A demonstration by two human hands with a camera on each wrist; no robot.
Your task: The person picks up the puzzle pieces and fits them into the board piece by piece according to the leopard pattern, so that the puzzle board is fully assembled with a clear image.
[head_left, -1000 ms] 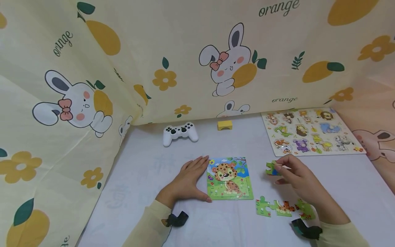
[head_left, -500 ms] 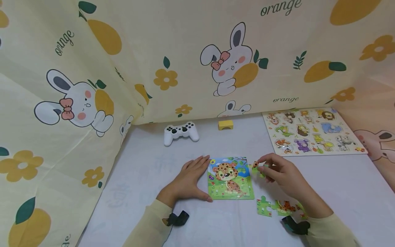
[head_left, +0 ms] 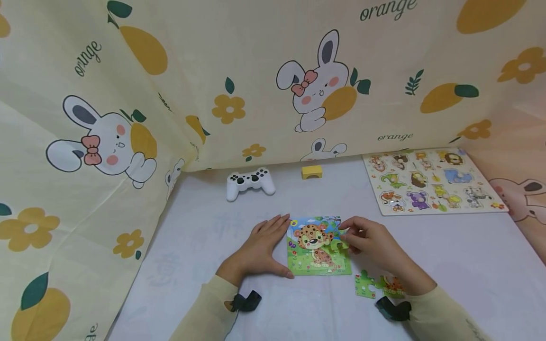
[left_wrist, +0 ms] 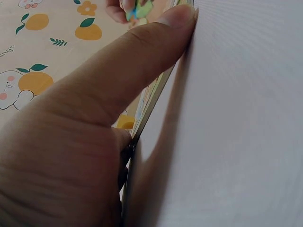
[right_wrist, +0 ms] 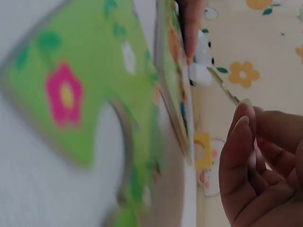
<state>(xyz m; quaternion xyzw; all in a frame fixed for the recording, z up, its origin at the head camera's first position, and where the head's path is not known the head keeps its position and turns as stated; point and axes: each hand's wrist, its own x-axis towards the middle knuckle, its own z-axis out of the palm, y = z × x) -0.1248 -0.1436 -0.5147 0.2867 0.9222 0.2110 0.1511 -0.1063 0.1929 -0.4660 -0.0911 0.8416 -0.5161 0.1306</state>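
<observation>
A leopard jigsaw puzzle board (head_left: 298, 271) lies flat on the white table. My left hand (head_left: 261, 250) rests along its left side with fingers extended, thumb at the near-left corner. In the left wrist view, the thumb (left_wrist: 137, 54) lies against the board's edge. My right hand (head_left: 375, 244) pinches a green jigsaw piece (head_left: 335, 245) over the board's right part; the right wrist view shows this piece (right_wrist: 224, 87) nearly edge-on, tilted, between thumb and finger. Below the right hand lie a green loose piece (head_left: 364, 285) and a leopard-spotted piece (head_left: 391, 286), partly hidden by the wrist.
A white game controller (head_left: 250, 183) and a yellow arch block (head_left: 312, 172) sit at the back, near the printed curtain (head_left: 256, 80). An animal puzzle board (head_left: 443, 208) lies at the back right. Black straps with small attachments (head_left: 246, 301) are on both wrists.
My right hand has carried the jigsaw piece leftward from beside the board to over its right part, turning it on the way. The left hand stays put.
</observation>
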